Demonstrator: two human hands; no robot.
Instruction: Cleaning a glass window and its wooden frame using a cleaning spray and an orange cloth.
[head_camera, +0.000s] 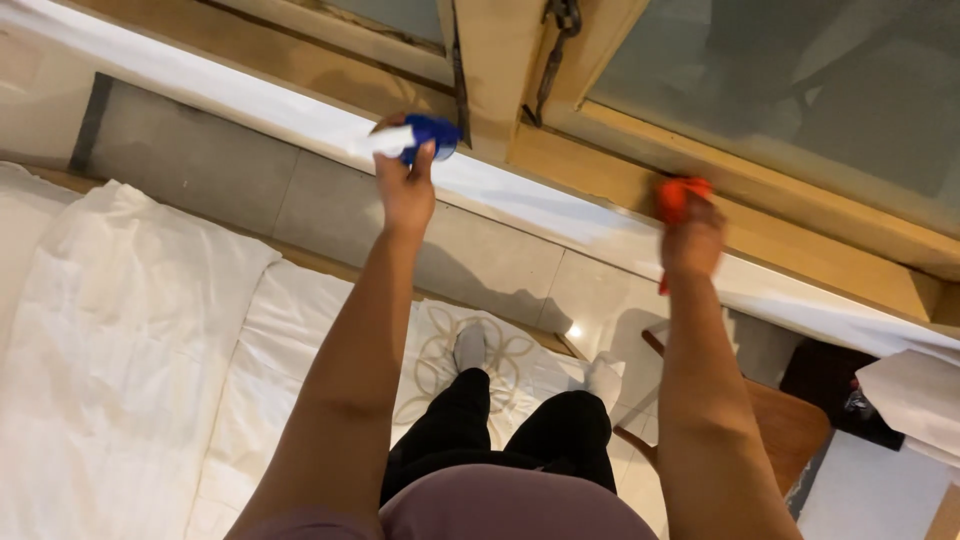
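Both arms stretched up: left hand (405, 190) wrapped tight around blue spray bottle (428, 135), right hand (692, 238) bunched around red cloth (676, 195) on window frame (600, 160).

Two hands, left hand (405, 190), right hand (692, 240), one blue spray bottle (428, 135), one red cloth (675, 197), perhaps one wooden chair (785, 425)

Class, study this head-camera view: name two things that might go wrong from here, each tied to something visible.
1. The person stands with one socked foot on the white bedding and the other beside a wooden stool; leaning toward the window could cost balance.
2. The left hand holds a blue-capped bottle; it might drip onto the bedding.
3. The right hand rubs a red cloth near the frame edge.
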